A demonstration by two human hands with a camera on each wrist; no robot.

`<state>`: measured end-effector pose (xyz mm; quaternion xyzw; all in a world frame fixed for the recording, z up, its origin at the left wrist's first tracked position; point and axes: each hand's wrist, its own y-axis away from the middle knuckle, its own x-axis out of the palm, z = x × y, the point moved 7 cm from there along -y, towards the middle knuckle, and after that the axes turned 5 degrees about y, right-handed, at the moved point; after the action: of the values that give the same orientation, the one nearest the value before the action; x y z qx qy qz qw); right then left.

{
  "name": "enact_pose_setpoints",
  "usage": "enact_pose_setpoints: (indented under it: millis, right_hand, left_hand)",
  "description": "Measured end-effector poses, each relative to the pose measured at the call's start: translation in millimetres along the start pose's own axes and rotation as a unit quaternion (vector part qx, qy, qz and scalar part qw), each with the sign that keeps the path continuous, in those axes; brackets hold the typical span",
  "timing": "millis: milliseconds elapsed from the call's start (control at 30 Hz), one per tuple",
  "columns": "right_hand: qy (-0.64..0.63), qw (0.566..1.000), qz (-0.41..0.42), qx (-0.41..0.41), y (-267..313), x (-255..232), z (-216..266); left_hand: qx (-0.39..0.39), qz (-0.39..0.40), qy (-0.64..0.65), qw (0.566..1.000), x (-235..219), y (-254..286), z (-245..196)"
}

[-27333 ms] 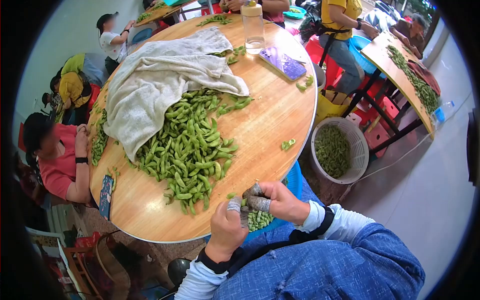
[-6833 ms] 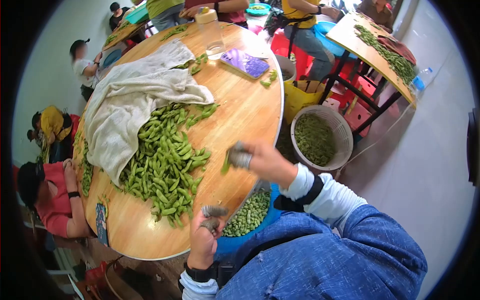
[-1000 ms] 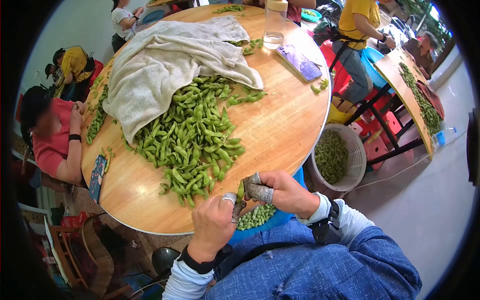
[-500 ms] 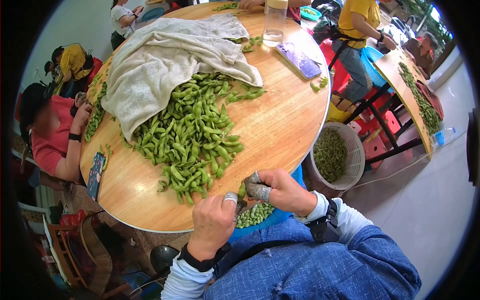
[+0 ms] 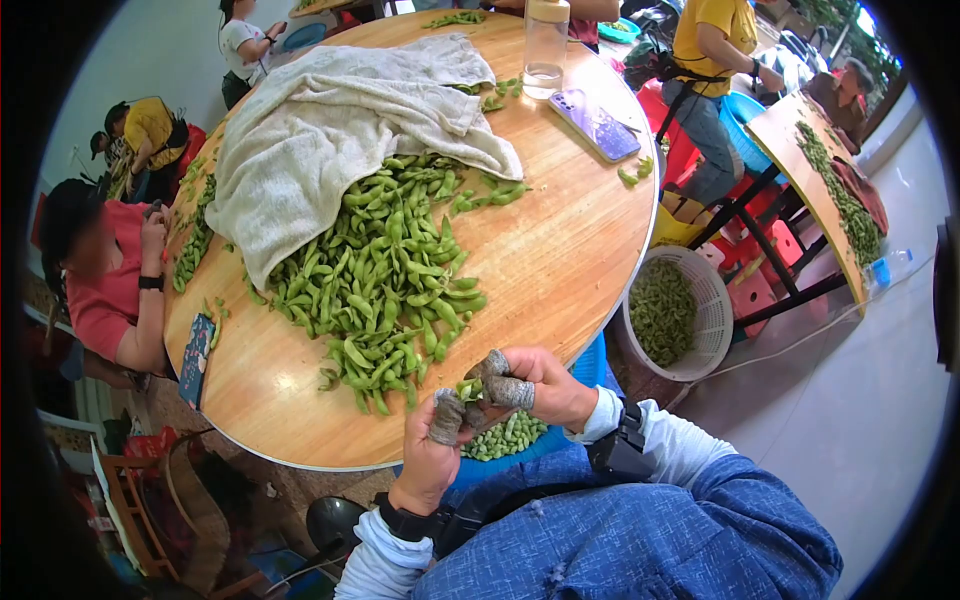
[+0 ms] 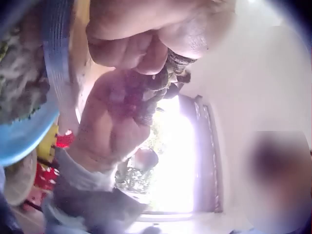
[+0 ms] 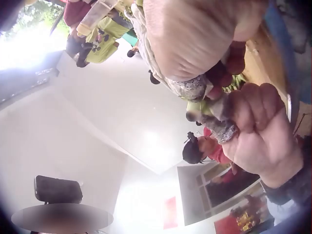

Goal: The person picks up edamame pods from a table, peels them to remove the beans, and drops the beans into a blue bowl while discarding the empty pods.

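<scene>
Between the two hands, in the head view, a green pod point(image 5: 468, 389) is pinched over the near edge of the round table. My left hand point(image 5: 432, 450), with grey wrapping on thumb and finger, grips its left side. From the right, my right hand point(image 5: 540, 385), wrapped the same way, pinches the other side. The right wrist view shows the pod point(image 7: 197, 106) at the fingertips of both hands. Shelled beans point(image 5: 505, 437) lie just below the hands in a blue basin point(image 5: 592, 362). A heap of whole pods point(image 5: 385, 270) spreads on the table beyond.
A pale towel point(image 5: 300, 150) covers the back of the heap on the round table point(image 5: 560, 230). A bottle point(image 5: 545, 50) and a purple phone point(image 5: 596, 125) stand and lie at the back right. A white basket point(image 5: 712, 310) of husks is right of the table. Other people sit around.
The hands have turned so the left thumb shows on top, and the pod between them looks split or bent. The right hand has shifted slightly left. The seated person's hand at left has moved a little.
</scene>
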<state>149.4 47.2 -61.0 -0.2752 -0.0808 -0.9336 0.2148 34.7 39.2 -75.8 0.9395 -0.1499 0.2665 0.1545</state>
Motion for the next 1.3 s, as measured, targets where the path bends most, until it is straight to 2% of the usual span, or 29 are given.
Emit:
enact_pose_setpoints:
  millis: [67, 167, 233, 267, 333, 367, 433, 467, 533, 567, 633, 733, 767, 933, 1067, 1167, 1300]
  right_hand:
    - [0.000, 1.000, 0.007, -0.005, -0.3, 0.8, 0.1]
    - [0.075, 0.997, 0.004, -0.021, -2.5, -3.3, 0.2]
    - [0.160, 0.987, -0.019, -0.024, 1.0, -2.4, 7.2]
    - [0.202, 0.979, -0.020, -0.020, 2.0, 0.0, 10.0]
    - [0.285, 0.958, -0.021, -0.011, 2.2, 3.0, 15.5]
    - [0.262, 0.965, -0.004, -0.019, 2.0, 4.7, 17.3]
    - [0.213, 0.976, 0.030, -0.034, 3.4, 7.7, 20.5]
    - [0.190, 0.981, 0.042, -0.021, 4.1, 8.1, 18.5]
    - [0.143, 0.988, 0.066, 0.001, 4.5, 9.3, 14.5]
    - [0.167, 0.984, 0.057, -0.008, 4.5, 9.0, 15.8]
    - [0.213, 0.976, 0.043, -0.025, 3.8, 10.4, 17.2]
    - [0.400, 0.912, 0.029, -0.083, 4.1, 15.8, 29.1]
    - [0.407, 0.909, 0.023, -0.085, 4.4, 14.9, 29.1]
    - [0.444, 0.892, -0.009, -0.090, 8.4, 10.2, 31.3]
    - [0.416, 0.903, -0.052, -0.090, 14.0, 4.9, 35.1]
    - [0.399, 0.910, -0.081, -0.079, 18.6, -2.9, 38.6]
    - [0.455, 0.881, -0.073, -0.112, 18.0, -0.5, 42.0]
  left_hand:
    - [-0.098, 0.024, 0.176, 0.979, 3.6, -0.6, 9.4]
    - [-0.079, -0.042, 0.063, 0.994, -3.9, -1.4, 4.0]
    - [0.029, -0.033, -0.119, 0.992, 9.8, -2.1, -8.7]
    - [0.083, -0.028, -0.209, 0.974, 16.3, -1.3, -15.4]
    - [0.116, 0.013, -0.337, 0.934, 21.1, -1.1, -22.2]
    - [0.132, 0.033, -0.399, 0.907, 22.6, -0.6, -25.2]
    - [0.004, 0.044, -0.177, 0.983, 9.7, -0.9, -14.4]
    - [-0.062, 0.049, -0.060, 0.995, 8.0, 0.4, -6.9]
    - [-0.082, 0.054, -0.034, 0.995, 12.2, 2.4, -6.4]
    - [-0.091, 0.056, -0.021, 0.994, 14.7, 3.5, -7.1]
    - [-0.114, 0.026, -0.042, 0.992, 13.4, 3.9, -9.1]
    - [-0.155, -0.019, -0.048, 0.987, 9.1, 4.6, -5.7]
    - [-0.169, -0.033, -0.046, 0.984, 7.6, 5.2, -4.1]
    - [-0.199, 0.020, -0.037, 0.979, 13.1, 4.0, 4.3]
    - [-0.192, 0.029, -0.040, 0.980, 16.9, 0.9, 10.8]
    - [-0.225, 0.033, -0.018, 0.974, 26.4, -1.5, 7.3]
    - [-0.180, 0.038, -0.044, 0.982, 27.2, -2.7, 7.3]
